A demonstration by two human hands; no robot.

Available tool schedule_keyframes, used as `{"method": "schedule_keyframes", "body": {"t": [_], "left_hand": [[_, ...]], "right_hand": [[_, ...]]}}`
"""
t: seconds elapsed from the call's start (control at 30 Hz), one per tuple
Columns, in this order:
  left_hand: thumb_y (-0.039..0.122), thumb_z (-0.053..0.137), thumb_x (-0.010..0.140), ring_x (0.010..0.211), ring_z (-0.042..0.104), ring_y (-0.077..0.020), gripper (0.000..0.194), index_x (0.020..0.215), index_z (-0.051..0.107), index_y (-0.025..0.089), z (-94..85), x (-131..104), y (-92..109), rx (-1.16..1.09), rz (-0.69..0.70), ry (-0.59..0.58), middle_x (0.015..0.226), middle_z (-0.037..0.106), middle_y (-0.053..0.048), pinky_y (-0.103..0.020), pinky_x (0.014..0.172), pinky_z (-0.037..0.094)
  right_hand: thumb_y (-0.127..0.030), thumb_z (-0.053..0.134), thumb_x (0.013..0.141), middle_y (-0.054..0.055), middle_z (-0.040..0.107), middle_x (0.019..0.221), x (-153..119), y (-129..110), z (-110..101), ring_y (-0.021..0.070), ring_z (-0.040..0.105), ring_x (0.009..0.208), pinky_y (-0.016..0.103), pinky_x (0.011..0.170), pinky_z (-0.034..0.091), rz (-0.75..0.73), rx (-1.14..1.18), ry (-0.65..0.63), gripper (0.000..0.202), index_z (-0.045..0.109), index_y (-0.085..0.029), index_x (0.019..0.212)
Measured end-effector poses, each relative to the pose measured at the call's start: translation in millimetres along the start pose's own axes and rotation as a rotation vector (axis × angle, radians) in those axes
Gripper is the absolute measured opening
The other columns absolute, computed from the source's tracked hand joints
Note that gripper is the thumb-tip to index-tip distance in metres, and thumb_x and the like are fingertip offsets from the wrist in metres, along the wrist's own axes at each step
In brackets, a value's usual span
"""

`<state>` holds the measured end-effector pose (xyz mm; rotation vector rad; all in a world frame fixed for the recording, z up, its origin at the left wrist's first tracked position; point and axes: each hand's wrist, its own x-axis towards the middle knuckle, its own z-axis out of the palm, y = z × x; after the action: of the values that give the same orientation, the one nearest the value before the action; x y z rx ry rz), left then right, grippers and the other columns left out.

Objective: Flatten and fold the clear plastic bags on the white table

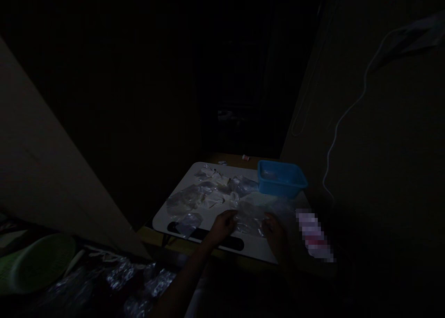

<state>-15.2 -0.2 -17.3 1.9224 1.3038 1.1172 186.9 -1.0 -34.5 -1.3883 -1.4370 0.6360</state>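
In the dim head view, a clear plastic bag (249, 216) is spread between my two hands over the near part of a white folding table (163, 218). My left hand (223, 226) pinches the bag's left edge, its fingers curled. At the opposite edge, my right hand (274, 232) has its fingers closed on the same plastic. Several more crumpled clear bags (184, 200) lie across the tabletop to the left and beyond. One small clear bag (188, 224) overlaps the table's dark handle slot. Fine detail at the fingertips is lost in the dark.
A blue plastic basin (280, 188) stands on the table's far right corner. Behind the table lies a small cup-like item (245, 157). A white cable (335, 128) hangs along the right wall. Lower left are a green tub (45, 262) and shiny crumpled plastic (121, 274).
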Motion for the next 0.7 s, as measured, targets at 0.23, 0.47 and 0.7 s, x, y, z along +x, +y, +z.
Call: {"method": "schedule_keyframes", "body": {"t": [0.23, 0.47, 0.7], "left_hand": [[0.011, 0.048, 0.070, 0.100, 0.053, -0.0187, 0.036, 0.105, 0.057, 0.014, -0.5, -0.1, -0.2, 0.059, 0.059, 0.000, 0.108, 0.058, -0.009, -0.031, 0.088, 0.040], [0.010, 0.050, 0.068, 0.096, 0.054, -0.0191, 0.038, 0.105, 0.055, 0.014, 1.3, 0.3, -5.6, 0.043, 0.081, 0.014, 0.105, 0.058, -0.009, -0.031, 0.084, 0.042], [0.010, 0.049, 0.070, 0.091, 0.055, -0.0166, 0.036, 0.105, 0.054, 0.017, 3.4, -0.7, -9.1, 0.014, 0.087, 0.037, 0.104, 0.058, -0.007, -0.029, 0.080, 0.044]], "right_hand": [[-0.034, 0.043, 0.067, 0.004, 0.064, 0.068, 2.2, 0.8, 0.8, 0.0165, 0.058, 0.057, 0.026, 0.050, 0.046, -0.003, -0.001, 0.034, 0.039, 0.057, -0.015, 0.098], [-0.034, 0.040, 0.069, 0.004, 0.063, 0.069, 2.1, 0.7, 1.9, 0.0169, 0.058, 0.059, 0.027, 0.052, 0.046, -0.003, -0.086, 0.030, 0.039, 0.056, -0.014, 0.099], [-0.033, 0.041, 0.068, 0.003, 0.063, 0.067, 1.7, 3.4, 2.4, 0.0165, 0.057, 0.059, 0.027, 0.055, 0.046, -0.038, -0.075, 0.044, 0.037, 0.058, -0.016, 0.096]]}}
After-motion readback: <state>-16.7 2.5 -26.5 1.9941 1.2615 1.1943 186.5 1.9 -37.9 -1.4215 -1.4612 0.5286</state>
